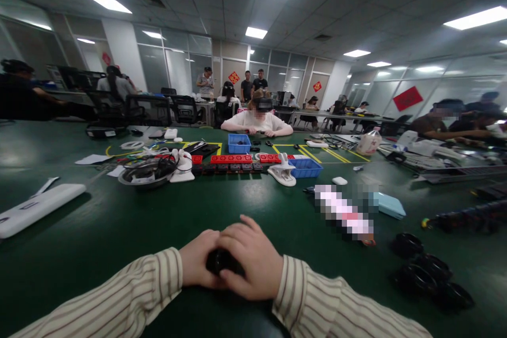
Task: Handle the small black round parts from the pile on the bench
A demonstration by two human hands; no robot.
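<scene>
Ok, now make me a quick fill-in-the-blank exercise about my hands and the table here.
1. The left hand and right hand cup a ____-coloured object.
2. Both sleeves are patterned with ____.
3. The black round parts lie on the table to the hands' ____.
4. The tabletop is coloured ____.

Missing words: black; stripes; right; green.

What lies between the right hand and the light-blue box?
In the head view, between the right hand and the light-blue box: green table, then a pixelated pink-and-white item I can't identify.
</scene>
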